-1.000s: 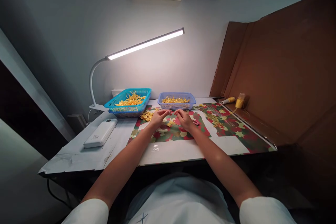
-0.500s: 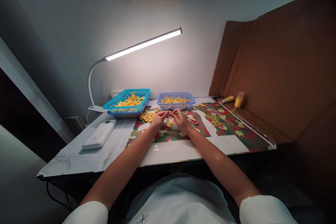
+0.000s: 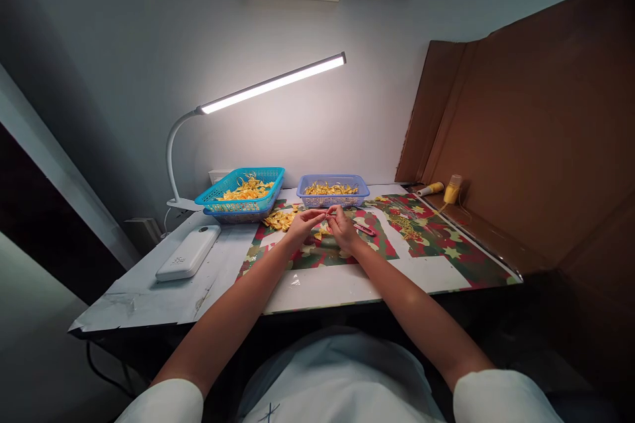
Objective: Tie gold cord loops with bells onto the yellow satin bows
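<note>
My left hand (image 3: 303, 225) and my right hand (image 3: 341, 227) meet fingertip to fingertip above the patterned sheet (image 3: 367, 258). Both are pinched closed, and what lies between their fingers is too small to make out. Left of my left hand is a heap of yellow ribbon bows (image 3: 280, 218). A few loose yellow pieces (image 3: 321, 231) lie under and between the hands. Just right of my right hand rests a pink-handled cutter (image 3: 364, 229). Behind the hands stands a purple basket (image 3: 333, 200) holding yellow, stringy pieces.
A blue basket (image 3: 203, 201) of yellow bows sits on another basket at the back left. Nearby are a white power bank (image 3: 189, 254) and a lit desk lamp (image 3: 272, 84). Gold cord (image 3: 407, 227), a yellow spool (image 3: 452, 190) and a cardboard wall (image 3: 526, 132) are to the right.
My fingertips have drawn slightly closer together, with the left fingers stretching a little to the right. The view has shifted very slightly; the baskets and cutter have stayed put.
</note>
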A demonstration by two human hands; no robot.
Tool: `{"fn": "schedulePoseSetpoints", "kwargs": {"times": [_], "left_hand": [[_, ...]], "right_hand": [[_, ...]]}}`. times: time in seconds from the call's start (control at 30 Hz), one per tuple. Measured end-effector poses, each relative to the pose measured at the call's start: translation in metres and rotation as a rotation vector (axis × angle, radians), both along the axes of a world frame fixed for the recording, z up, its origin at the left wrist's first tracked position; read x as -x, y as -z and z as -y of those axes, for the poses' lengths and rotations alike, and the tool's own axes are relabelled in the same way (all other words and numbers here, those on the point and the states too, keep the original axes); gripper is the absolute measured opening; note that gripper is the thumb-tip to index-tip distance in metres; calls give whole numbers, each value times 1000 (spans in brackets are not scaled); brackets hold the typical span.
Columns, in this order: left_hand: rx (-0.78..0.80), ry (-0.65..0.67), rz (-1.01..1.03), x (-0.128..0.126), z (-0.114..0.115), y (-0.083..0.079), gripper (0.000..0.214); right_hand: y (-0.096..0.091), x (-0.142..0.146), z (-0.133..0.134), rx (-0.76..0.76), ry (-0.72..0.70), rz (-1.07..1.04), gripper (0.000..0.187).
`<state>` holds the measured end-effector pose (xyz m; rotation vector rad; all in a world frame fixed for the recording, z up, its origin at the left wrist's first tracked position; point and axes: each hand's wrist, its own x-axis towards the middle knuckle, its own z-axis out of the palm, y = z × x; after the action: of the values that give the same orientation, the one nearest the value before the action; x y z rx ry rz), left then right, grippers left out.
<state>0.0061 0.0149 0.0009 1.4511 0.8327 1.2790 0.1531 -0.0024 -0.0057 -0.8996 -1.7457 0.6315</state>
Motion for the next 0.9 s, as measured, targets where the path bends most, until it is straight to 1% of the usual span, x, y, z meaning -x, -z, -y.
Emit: {"fn": "schedulePoseSetpoints", "kwargs": {"times": [0.13, 0.17, 0.27, 0.33, 0.43, 0.53, 0.6, 0.7, 0.8, 0.87, 0.9], "left_hand": [[-65, -30, -44, 3, -2, 0, 31], [-85, -44, -57, 4, -2, 0, 29], [-158, -96, -94, 6, -2, -2, 28], [-191, -115, -110, 7, -2, -3, 28], [-213, -110, -110, 7, -2, -3, 29], [-269, -131, -138, 5, -2, -2, 27], [-314, -154, -168, 4, -2, -2, 24], [-353, -165, -194, 3, -2, -3, 21], [-354, -173, -199, 3, -3, -3, 23], [-333, -208, -235, 4, -3, -3, 24], [-317, -240, -288, 5, -2, -3, 24]], "right_hand": [[0, -1, 0, 16, -16, 12, 12], [-1, -1, 0, -3, 2, 19, 13], [-8, -4, 4, -120, 101, 66, 13], [-13, -7, 6, -159, 135, 87, 11], [-16, -8, 7, -135, 132, 72, 11], [-15, -8, 6, -110, 149, 56, 9], [-13, -8, 5, -89, 168, 68, 8], [-12, -8, 5, -90, 188, 105, 11], [-13, -8, 5, -129, 182, 100, 14], [-15, -10, 3, -128, 167, 43, 13], [-16, -12, 3, -108, 156, -6, 14]]}}
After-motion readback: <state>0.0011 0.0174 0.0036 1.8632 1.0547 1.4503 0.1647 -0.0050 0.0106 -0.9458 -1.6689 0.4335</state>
